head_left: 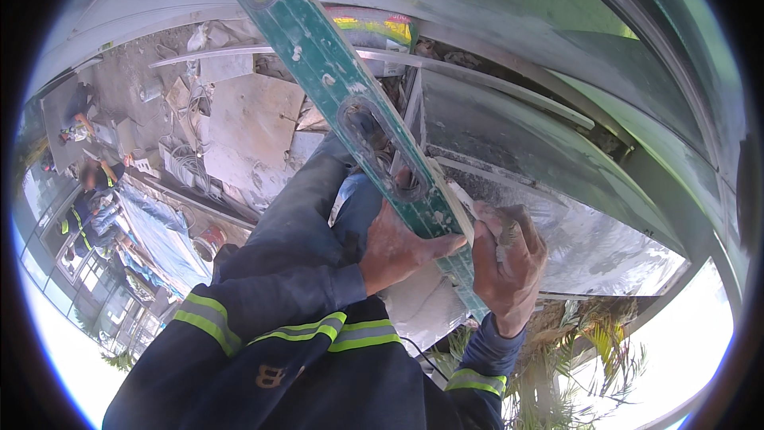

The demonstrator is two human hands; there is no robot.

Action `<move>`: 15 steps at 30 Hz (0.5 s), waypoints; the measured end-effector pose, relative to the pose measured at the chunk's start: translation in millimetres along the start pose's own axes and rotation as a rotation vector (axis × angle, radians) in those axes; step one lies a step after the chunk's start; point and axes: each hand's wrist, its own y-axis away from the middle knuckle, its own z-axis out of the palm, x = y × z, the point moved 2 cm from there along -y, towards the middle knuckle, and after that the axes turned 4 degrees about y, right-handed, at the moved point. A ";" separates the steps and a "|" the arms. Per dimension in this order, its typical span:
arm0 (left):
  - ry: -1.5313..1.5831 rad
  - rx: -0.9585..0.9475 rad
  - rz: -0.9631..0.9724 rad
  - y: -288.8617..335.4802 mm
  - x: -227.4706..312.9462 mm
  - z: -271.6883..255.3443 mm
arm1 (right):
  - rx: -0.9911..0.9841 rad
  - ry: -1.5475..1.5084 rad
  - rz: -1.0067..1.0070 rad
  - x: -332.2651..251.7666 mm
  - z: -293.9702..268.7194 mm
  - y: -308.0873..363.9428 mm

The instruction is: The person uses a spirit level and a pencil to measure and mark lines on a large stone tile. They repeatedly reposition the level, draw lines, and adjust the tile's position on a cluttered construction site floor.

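A long green spirit level (pixel 334 80), spattered with mortar, slants from the upper left down to the middle. My left hand (pixel 402 247) grips its lower part, with fingers through the hand slot. My right hand (pixel 509 259) closes on the level's lower end and on a thin pale strip (pixel 460 209) lying along its edge. Both sleeves are dark blue with yellow and grey reflective bands. The level rests against a grey stone slab (pixel 509 135).
Pale stone slabs (pixel 247 123) and coiled wire (pixel 187 163) lie on a dusty floor to the left. A person in a dark work suit (pixel 91 191) crouches at the far left. A paint can (pixel 208 243) stands nearby. Palm fronds (pixel 573 358) show at the lower right.
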 end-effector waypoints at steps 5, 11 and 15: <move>-0.031 0.042 0.001 3.0 1.4 0.9 | -0.032 0.051 -0.025 -3.8 2.2 -7.1; 0.149 0.001 0.035 2.1 8.8 2.9 | -0.094 0.098 -0.073 -5.4 -8.0 -5.5; 0.134 0.000 -0.012 1.9 -0.8 2.5 | -0.255 0.211 -0.036 -14.6 -30.4 6.0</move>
